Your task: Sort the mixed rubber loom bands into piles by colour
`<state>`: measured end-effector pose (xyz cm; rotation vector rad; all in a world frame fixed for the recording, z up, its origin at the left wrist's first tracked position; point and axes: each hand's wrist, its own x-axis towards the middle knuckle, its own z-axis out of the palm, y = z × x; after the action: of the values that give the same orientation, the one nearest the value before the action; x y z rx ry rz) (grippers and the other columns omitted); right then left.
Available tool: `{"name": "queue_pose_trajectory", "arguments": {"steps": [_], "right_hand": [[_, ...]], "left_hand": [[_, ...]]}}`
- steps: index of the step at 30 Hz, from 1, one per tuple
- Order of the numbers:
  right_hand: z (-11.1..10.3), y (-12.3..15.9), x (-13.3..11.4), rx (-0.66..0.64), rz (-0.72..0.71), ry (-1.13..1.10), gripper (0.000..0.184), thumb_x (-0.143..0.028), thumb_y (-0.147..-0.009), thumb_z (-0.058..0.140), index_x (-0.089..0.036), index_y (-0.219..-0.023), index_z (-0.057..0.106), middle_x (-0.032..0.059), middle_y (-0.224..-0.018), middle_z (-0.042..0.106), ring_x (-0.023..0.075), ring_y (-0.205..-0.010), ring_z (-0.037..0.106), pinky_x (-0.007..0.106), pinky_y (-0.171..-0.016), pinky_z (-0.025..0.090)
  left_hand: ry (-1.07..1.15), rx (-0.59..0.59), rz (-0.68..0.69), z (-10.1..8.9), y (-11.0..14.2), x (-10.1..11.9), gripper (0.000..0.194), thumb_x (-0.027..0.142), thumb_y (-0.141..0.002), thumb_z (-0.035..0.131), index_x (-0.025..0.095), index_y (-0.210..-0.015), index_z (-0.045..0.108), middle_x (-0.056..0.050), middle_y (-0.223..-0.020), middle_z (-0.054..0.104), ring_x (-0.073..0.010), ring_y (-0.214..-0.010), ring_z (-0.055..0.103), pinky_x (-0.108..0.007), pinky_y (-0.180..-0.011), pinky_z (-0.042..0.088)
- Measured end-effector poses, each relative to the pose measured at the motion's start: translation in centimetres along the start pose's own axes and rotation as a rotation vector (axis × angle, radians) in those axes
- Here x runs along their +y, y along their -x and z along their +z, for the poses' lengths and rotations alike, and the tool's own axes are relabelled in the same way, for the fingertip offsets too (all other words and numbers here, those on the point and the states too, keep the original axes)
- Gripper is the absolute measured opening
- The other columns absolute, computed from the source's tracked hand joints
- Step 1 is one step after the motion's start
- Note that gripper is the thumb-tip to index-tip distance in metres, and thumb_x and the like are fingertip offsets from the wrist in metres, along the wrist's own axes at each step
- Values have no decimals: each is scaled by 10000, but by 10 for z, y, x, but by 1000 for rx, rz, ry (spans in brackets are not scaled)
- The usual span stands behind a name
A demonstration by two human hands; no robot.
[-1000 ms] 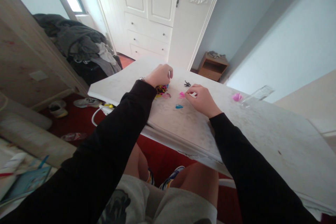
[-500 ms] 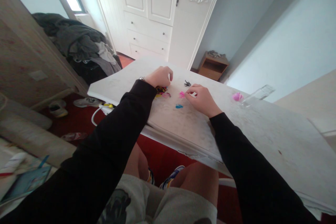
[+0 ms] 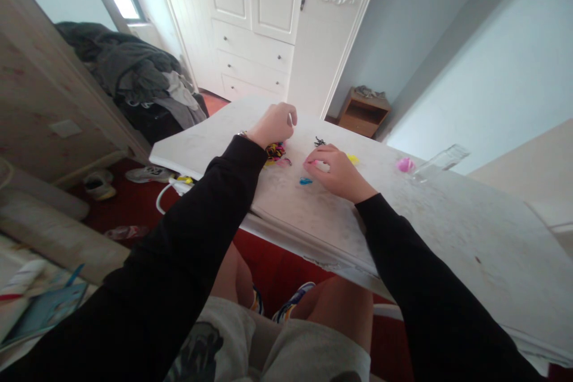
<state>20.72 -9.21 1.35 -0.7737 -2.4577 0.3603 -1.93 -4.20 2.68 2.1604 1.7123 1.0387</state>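
Note:
My left hand [image 3: 274, 123] is above the far side of a mixed pile of small coloured bands [image 3: 276, 151], its fingers curled in. Whatever its fingertips may hold is hidden. My right hand [image 3: 338, 172] has thumb and fingers drawn together over a pink clump [image 3: 319, 163], which it mostly covers. I cannot make out what sits in the pinch. Close below those fingertips lies a blue clump [image 3: 305, 181]. A black clump [image 3: 320, 141] rests just beyond the hand, and a yellow clump [image 3: 353, 159] shows past its knuckles.
All this lies on a white table [image 3: 313, 221]. Farther right are a round pink item [image 3: 405, 165] and a clear plastic container [image 3: 441, 162] on its side. A white wardrobe [image 3: 255, 18] stands behind the table, and a white cable [image 3: 162, 194] hangs at its left edge.
My right hand has shifted slightly left, covering most of the pink clump and uncovering the yellow one. My left hand has lifted a little away, exposing more of the mixed pile.

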Motion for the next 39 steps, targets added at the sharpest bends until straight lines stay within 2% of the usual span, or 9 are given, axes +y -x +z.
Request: {"name": "queue_pose_trajectory", "arguments": {"steps": [3, 8, 12, 15, 20, 24, 30, 35, 39], "right_hand": [[5, -1, -8, -88, -67, -7, 206, -280, -998, 594, -213, -929, 776, 81, -1073, 802, 253, -1084, 668, 441, -1087, 439], [13, -1, -19, -210, -3, 70, 319, -374, -1064, 501, -208, -1065, 773, 117, -1242, 776, 300, -1258, 590, 498, -1096, 383], [14, -1, -26, -274, -14, 7, 356, -405, -1088, 479, -214, -1208, 754, 113, -1362, 741, 299, -1354, 547, 510, -1129, 353], [13, -2, -27, -252, -52, -37, 364, -405, -1094, 473, -209, -1234, 745, 109, -1388, 731, 284, -1354, 549, 490, -1143, 354], [11, -2, -19, -95, 22, 14, 376, -384, -1083, 442, -174, -1011, 745, 129, -1178, 761, 294, -1175, 603, 477, -1070, 394], [11, -2, -14, 49, 115, 41, 303, -359, -1048, 475, -203, -982, 727, 117, -1130, 757, 307, -1131, 609, 491, -1052, 406], [15, -1, -7, 224, 155, 38, 332, -337, -986, 536, -199, -1240, 699, 148, -1290, 712, 343, -1197, 604, 548, -1095, 430], [16, -1, -2, 245, 134, 16, 346, -318, -978, 548, -247, -1292, 675, 126, -1315, 708, 336, -1201, 603, 567, -1101, 450], [16, -1, 0, 252, 114, 7, 385, -311, -972, 560, -234, -1335, 666, 136, -1302, 705, 331, -1195, 614, 555, -1085, 469]], "left_hand": [[20, 27, 2, 0, 0, 0, 192, 10, -653, 617, 182, -731, 656, -64, -742, 700, -212, -809, 676, -357, -844, 524], [93, 90, 5, 2, -1, -4, 145, 68, -701, 652, 208, -708, 620, -65, -744, 701, -220, -876, 685, -355, -819, 517], [121, 162, -1, 4, -3, -7, 130, 86, -709, 632, 215, -702, 618, -51, -722, 697, -202, -819, 673, -345, -775, 513], [156, 218, 28, 8, -6, -11, 161, 69, -673, 630, 229, -667, 609, -26, -646, 663, -188, -761, 655, -333, -745, 509], [293, 246, 30, 14, -10, -14, 207, 28, -654, 663, 225, -644, 599, -15, -638, 650, -168, -680, 644, -328, -676, 492], [517, 171, 69, 16, -9, -10, 198, 39, -682, 743, 186, -730, 620, -38, -740, 695, -149, -668, 667, -306, -627, 503], [725, -48, 203, 17, -5, 2, 195, 113, -727, 839, 145, -824, 674, -48, -853, 747, -125, -741, 705, -282, -695, 560], [790, -131, 276, 19, -4, 5, 209, 170, -757, 873, 119, -898, 728, -87, -944, 802, -158, -871, 760, -302, -801, 597], [824, -168, 315, 21, -6, 2, 243, 210, -754, 909, 124, -887, 725, -75, -887, 803, -168, -881, 777, -321, -858, 610]]}}
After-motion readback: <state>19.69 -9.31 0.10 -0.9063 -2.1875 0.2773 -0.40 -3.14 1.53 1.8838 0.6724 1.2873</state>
